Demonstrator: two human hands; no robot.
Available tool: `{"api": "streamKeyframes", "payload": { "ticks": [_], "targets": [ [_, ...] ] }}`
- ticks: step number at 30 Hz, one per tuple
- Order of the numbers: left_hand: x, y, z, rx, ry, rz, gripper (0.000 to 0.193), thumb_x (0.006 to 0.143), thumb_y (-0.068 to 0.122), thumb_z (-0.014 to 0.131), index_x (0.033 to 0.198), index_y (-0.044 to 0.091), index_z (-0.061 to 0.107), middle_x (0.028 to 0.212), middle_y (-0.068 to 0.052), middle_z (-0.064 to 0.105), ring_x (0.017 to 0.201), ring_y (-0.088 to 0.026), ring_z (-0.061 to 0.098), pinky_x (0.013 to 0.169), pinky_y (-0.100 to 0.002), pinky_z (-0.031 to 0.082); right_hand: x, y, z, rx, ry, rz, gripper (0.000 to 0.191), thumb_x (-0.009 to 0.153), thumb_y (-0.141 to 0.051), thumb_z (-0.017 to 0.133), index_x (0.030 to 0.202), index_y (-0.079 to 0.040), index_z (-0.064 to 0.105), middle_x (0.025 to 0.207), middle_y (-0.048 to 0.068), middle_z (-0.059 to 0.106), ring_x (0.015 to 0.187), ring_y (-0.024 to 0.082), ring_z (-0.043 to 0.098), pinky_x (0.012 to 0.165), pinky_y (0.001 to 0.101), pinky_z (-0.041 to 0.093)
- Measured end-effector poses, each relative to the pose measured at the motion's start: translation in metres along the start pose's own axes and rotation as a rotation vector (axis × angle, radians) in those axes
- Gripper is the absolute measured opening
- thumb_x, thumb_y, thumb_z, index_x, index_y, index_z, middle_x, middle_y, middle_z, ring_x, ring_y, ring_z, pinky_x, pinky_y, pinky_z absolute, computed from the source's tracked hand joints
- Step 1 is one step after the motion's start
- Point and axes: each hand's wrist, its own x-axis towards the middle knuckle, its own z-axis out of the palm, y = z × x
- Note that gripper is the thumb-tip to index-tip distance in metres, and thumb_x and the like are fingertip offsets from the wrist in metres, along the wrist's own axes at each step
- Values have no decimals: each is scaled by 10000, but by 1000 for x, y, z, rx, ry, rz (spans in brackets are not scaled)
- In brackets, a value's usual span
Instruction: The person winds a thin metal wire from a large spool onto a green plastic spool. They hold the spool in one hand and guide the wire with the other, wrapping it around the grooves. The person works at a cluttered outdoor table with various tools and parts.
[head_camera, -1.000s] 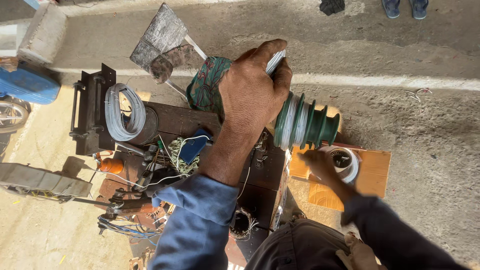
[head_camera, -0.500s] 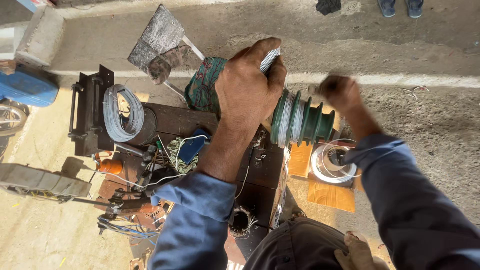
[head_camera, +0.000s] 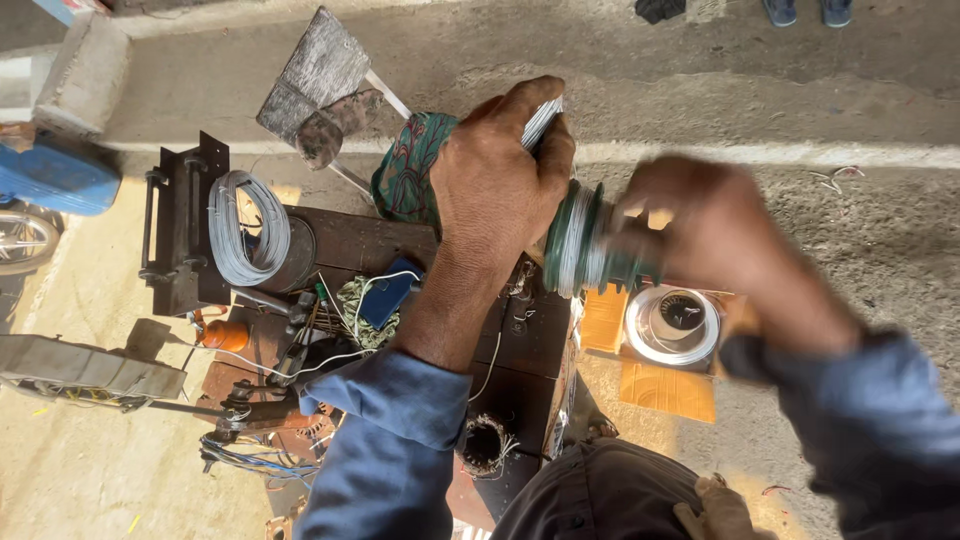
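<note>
Head view: the left hand (head_camera: 497, 180) has its fingers (head_camera: 545, 150) clenched over the top of a green stepped winding former (head_camera: 585, 240), pinning a flat bundle of silvery wire (head_camera: 541, 121) that sticks out between fingers and thumb toward 12 o'clock. The right hand (head_camera: 700, 235) is blurred; it lies against the former's 3 o'clock end, and whether its fingers grip or only touch cannot be told. Thin wire turns sit in the former's grooves, near the picture's centre. At 9 o'clock of the left hand a patterned green cloth (head_camera: 410, 180) is bunched against the former. Just below the right hand, at 6 o'clock, a spool of pale wire (head_camera: 672, 325) rests on an orange box (head_camera: 668, 390). Beneath the left forearm stands a dark metal workbench (head_camera: 345, 240), with a blue block (head_camera: 388, 293) on it. Further out at 9 o'clock, a grey wire coil (head_camera: 245, 230) wraps a drum beside a black frame (head_camera: 175, 225). An orange knob (head_camera: 220, 333) lies near 8 o'clock.
</note>
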Motion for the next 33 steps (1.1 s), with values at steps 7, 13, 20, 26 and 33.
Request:
{"api": "streamKeyframes", "payload": {
  "ticks": [7, 13, 20, 26, 33],
  "targets": [
    [1, 4, -3, 3, -5, -19, 324, 899, 220, 744, 1219, 169, 738, 1084, -72, 785, 906, -216, 791, 791, -383, 640, -81, 56, 120, 1031, 183, 1568, 171, 1012, -206, 616, 1136, -95, 654, 932, 93, 713, 716, 208, 692, 648, 387, 603],
    [0, -4, 2, 9, 22, 19, 304, 910, 229, 751, 1209, 175, 742, 1066, -75, 786, 900, -234, 790, 790, -396, 647, -142, -77, 139, 346, -228, 638, 172, 931, -232, 722, 839, -88, 708, 778, 29, 688, 624, 161, 672, 560, 335, 534],
    [1, -2, -1, 4, -30, -15, 316, 911, 214, 728, 1225, 177, 730, 1077, -66, 787, 883, -202, 794, 765, -375, 650, -11, -32, -5, -249, 12, -259, 92, 912, -119, 772, 830, -137, 733, 746, 37, 691, 646, 170, 669, 585, 297, 587],
    [2, 4, -5, 11, -17, -8, 320, 909, 229, 736, 1224, 170, 731, 1072, -74, 784, 894, -209, 790, 778, -387, 642, -25, 77, 68, 334, -183, 947, 378, 998, -410, 734, 836, -70, 705, 791, 121, 708, 697, 223, 694, 599, 332, 592],
    [1, 0, 1, 33, 11, -7, 316, 906, 237, 745, 1215, 174, 735, 1052, -69, 786, 895, -216, 790, 787, -392, 642, -131, -68, 135, 336, -240, 806, 234, 869, -278, 789, 785, -77, 704, 716, 88, 669, 605, 226, 648, 519, 376, 536]
  ]
}}
